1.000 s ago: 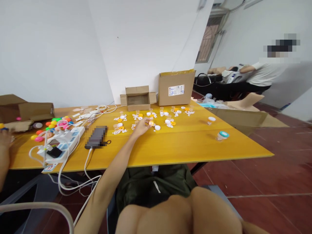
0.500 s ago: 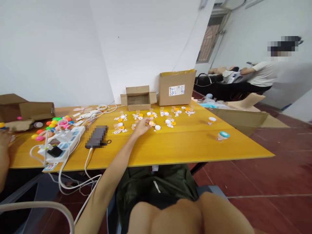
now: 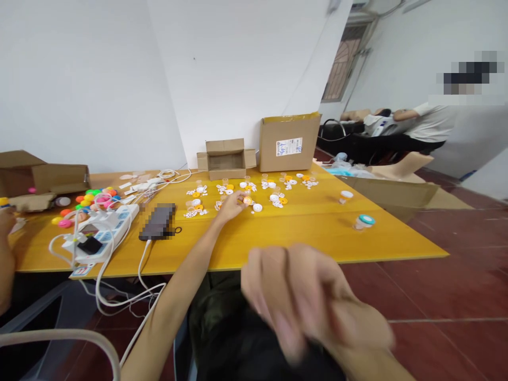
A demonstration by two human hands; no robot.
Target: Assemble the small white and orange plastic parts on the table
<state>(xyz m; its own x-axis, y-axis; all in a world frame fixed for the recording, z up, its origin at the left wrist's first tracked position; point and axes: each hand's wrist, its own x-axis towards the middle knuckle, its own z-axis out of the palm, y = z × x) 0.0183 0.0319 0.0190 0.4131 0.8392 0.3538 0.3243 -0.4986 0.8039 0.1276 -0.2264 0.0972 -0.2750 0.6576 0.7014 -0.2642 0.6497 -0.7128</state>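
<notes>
My left arm reaches out over the yellow table [image 3: 278,233]. My left hand [image 3: 231,205] rests among several small white and orange caps and little clear cups [image 3: 273,190], its fingers pinched on a small orange cap [image 3: 246,200]. My right hand [image 3: 309,296] hangs close to the camera in front of my lap, smeared by motion, fingers pointing down; whether it holds anything is unclear.
A phone [image 3: 157,222] on a cable, a white power strip [image 3: 103,233] and bright plastic balls [image 3: 93,200] lie at the left. Cardboard boxes [image 3: 289,142] stand along the wall. A lidded jar [image 3: 364,220] sits at the right. Another person's arm [image 3: 6,254] shows at the left edge; someone works at the back right.
My right hand has risen from below the picture into view near the camera. My left hand stays on the small orange cap. The view shifted slightly.
</notes>
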